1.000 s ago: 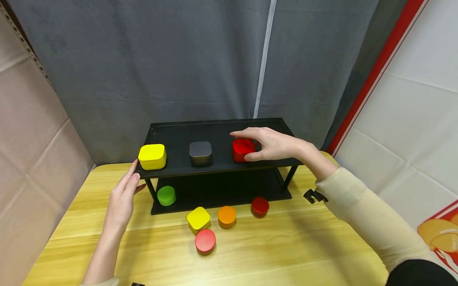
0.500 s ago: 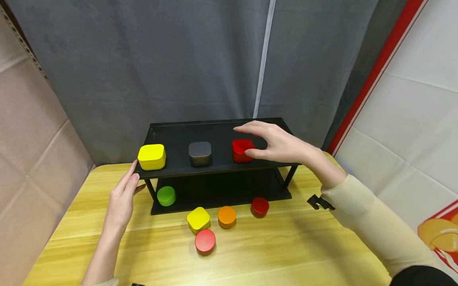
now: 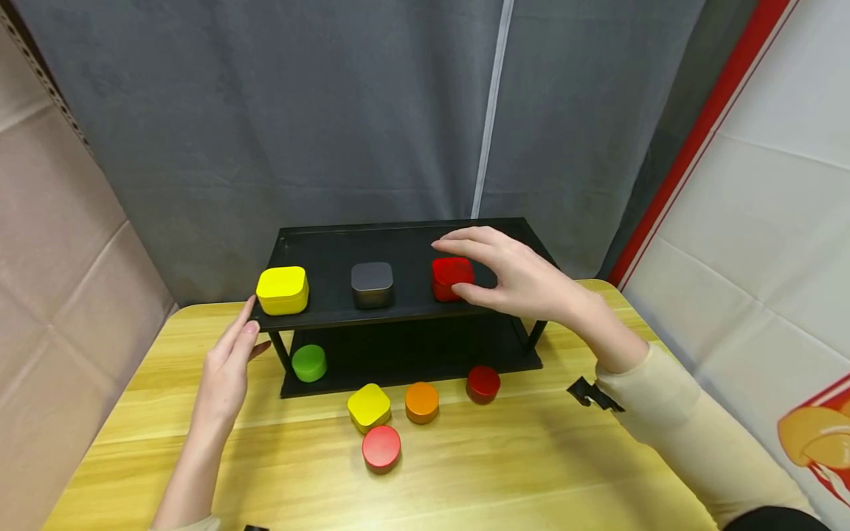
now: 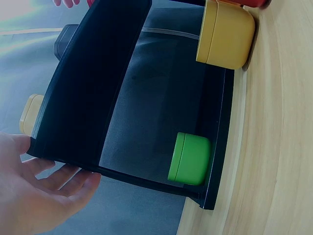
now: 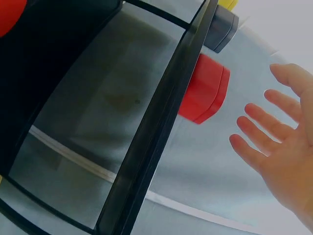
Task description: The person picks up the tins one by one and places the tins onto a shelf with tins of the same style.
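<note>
My left hand (image 3: pixel 223 369) grips the left front corner of a black two-tier shelf (image 3: pixel 412 318); in the left wrist view its thumb lies by the top board and its fingers are under the edge. A yellow lidded box (image 3: pixel 282 290) stands at that corner. Right of it is a dark grey lidded box (image 3: pixel 372 285), then a red lidded box (image 3: pixel 451 277). My right hand (image 3: pixel 511 273) hovers beside the red box, fingers spread and holding nothing; the right wrist view shows a gap between them.
A round green box (image 3: pixel 309 363) sits on the lower tier. On the wooden table (image 3: pixel 531 472) before the shelf are a yellow box (image 3: pixel 369 407), an orange round box (image 3: pixel 421 402), a dark red one (image 3: pixel 482 384) and a light red one (image 3: pixel 381 448). A grey curtain (image 3: pixel 372 110) hangs behind.
My right hand has let go of the red box and drawn slightly back to the right, its fingers spread wider. My left hand and the boxes have stayed in place.
</note>
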### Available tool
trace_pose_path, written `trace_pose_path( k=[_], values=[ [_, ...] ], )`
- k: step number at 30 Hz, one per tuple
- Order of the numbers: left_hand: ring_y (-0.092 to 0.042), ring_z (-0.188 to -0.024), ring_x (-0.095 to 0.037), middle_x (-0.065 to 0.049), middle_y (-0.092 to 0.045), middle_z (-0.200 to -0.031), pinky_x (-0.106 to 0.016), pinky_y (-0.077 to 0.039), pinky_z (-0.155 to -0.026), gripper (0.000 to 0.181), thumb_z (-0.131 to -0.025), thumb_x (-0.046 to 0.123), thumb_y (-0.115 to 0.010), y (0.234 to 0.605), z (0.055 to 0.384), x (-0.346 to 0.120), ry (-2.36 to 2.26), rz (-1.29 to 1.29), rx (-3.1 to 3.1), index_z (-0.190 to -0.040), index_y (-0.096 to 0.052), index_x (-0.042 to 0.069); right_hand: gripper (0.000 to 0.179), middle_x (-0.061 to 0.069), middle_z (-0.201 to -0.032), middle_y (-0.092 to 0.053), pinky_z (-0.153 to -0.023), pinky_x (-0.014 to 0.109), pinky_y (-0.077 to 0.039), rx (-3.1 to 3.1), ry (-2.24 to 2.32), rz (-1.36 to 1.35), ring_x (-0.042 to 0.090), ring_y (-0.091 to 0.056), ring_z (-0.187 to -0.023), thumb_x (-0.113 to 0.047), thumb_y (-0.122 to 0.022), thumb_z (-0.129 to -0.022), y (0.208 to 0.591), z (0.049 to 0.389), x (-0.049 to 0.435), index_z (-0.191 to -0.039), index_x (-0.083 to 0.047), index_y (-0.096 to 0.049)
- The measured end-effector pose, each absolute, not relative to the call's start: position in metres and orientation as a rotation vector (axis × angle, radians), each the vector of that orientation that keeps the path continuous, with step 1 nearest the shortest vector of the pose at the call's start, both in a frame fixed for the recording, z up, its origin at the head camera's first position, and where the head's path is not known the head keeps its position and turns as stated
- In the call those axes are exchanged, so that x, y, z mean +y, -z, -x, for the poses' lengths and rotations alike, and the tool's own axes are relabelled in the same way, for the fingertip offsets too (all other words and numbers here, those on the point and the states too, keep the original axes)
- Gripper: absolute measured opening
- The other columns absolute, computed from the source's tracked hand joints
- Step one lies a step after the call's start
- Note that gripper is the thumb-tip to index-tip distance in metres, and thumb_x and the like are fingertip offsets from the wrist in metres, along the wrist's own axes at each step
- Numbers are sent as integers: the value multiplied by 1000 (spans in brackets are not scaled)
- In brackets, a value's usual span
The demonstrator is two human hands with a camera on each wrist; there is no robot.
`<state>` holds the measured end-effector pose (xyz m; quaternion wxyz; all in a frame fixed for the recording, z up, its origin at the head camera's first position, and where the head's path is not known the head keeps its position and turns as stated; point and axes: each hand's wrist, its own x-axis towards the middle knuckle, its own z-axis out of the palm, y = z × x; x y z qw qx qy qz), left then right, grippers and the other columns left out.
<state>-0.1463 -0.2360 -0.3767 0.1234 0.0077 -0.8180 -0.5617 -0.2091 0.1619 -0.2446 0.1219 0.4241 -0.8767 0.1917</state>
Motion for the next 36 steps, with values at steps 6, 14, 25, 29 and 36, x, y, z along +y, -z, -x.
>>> trace_pose_path(
  k=[6, 14, 25, 29, 36],
  values=[
    [-43, -144, -6, 1, -27, -172, 0, -48, -95, 51, -112, 45, -34, 376, 146, -237, 1639, -40, -2394, -161, -25, 37, 55, 1, -149, -57, -106, 38, -56, -2469, -527, -1292, 18, -53, -134, -21, -75, -94, 250, 199, 155, -147, -20, -58],
    [-43, -143, -5, 1, -27, -172, 0, -48, -95, 52, -112, 45, -34, 376, 145, -237, 1635, -44, -2392, -162, -25, 35, 54, 0, -148, -57, -100, 31, -58, -2380, -510, -1399, 16, -54, -132, -21, -74, -95, 259, 186, 140, -146, -21, -58],
    [-42, -148, -14, 3, -26, -172, 1, -47, -94, 52, -112, 45, -34, 375, 145, -237, 1638, -52, -2397, -162, -25, 35, 54, -1, -147, -58, -111, 31, -52, -2321, -524, -1494, 16, -52, -134, -21, -74, -94, 265, 177, 123, -146, -19, -59],
    [-41, -149, -19, 2, -26, -172, 1, -47, -94, 53, -112, 46, -34, 374, 145, -237, 1638, -51, -2402, -162, -25, 35, 53, 1, -146, -58, -110, 31, -53, -2309, -535, -1526, 17, -53, -134, -22, -74, -94, 267, 174, 119, -145, -18, -59],
    [-44, -145, -7, 0, -27, -171, 1, -47, -93, 52, -112, 44, -35, 375, 143, -237, 1629, -40, -2392, -162, -26, 33, 51, 2, -146, -60, -108, 28, -54, -2276, -539, -1583, 17, -54, -133, -21, -74, -94, 271, 170, 109, -144, -16, -60]
  ],
)
